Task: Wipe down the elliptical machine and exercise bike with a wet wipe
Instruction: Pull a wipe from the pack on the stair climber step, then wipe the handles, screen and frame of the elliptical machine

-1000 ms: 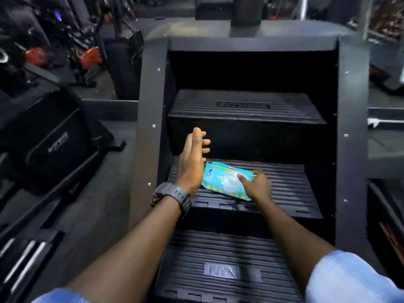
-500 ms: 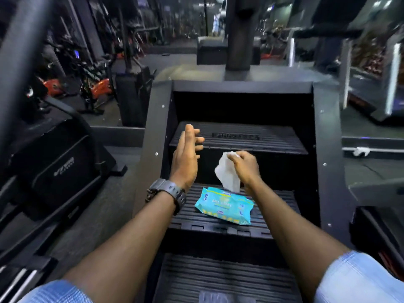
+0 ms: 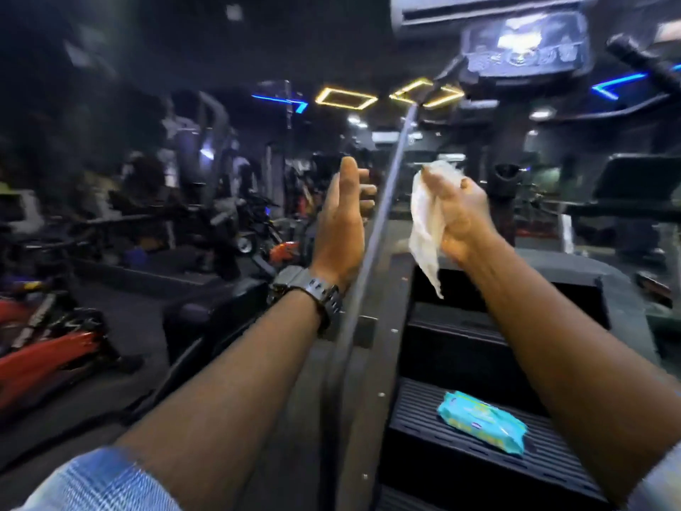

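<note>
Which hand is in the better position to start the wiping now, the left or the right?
Probably the right. The right hand already grips the wet wipe, raised near the grey rail. The left hand is open and holds nothing.

Print on the wipes pack is too blurred to read.

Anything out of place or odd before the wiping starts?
Only one thing: the wipes pack lies loose and skewed on a ribbed step of the stair machine, where feet go. The right hand grips a crumpled wipe; the left hand is free.
</note>
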`<act>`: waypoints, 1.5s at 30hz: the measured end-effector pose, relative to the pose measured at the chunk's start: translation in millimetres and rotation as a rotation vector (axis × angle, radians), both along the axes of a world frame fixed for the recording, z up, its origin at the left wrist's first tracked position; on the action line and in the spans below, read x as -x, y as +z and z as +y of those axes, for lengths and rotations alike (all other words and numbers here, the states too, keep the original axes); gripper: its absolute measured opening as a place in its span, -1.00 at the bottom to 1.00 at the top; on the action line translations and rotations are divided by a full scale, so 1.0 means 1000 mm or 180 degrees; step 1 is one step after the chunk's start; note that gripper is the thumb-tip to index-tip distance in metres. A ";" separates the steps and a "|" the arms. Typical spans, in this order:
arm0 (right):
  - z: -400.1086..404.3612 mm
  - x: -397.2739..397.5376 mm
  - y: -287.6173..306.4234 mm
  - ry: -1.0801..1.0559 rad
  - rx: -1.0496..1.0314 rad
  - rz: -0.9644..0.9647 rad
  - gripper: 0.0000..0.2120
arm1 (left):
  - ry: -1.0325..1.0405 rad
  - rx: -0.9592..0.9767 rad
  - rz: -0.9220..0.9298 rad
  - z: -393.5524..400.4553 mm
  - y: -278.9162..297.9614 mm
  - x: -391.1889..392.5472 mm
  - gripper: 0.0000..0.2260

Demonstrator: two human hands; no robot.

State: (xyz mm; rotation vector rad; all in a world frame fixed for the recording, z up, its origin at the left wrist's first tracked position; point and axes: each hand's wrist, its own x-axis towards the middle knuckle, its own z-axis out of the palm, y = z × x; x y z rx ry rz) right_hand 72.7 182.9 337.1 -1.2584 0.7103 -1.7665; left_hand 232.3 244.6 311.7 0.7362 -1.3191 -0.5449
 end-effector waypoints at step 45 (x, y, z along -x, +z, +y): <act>-0.423 -0.614 0.041 0.0001 0.0044 0.0008 -0.63 | 0.0382 -0.0044 -0.0028 -0.470 0.043 -0.627 -0.41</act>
